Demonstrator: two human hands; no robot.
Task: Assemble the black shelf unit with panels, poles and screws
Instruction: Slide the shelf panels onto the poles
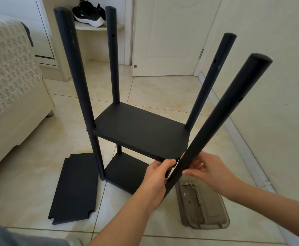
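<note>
Black shelf unit [138, 128], part-built, standing on the floor [162, 91]: two panels fitted, four poles up. Near-right pole [216, 118] tilts outward, apparently loose at the corner of the middle panel [155, 142] so its hole can be lined up. Left hand [155, 178]: grip closed on the pole at that corner. Right hand [212, 171]: grip curled round it opposite, steadying. Spare panel [74, 189] flat alongside; screws [189, 185] in tray [205, 225], within reach

Poles [217, 118] and panels [141, 132] are matt black. Floor tiles [162, 93] are beige with marble veins, the bed cover [7, 68] cream with lace pattern, the shoes [88, 13] black with white soles.
</note>
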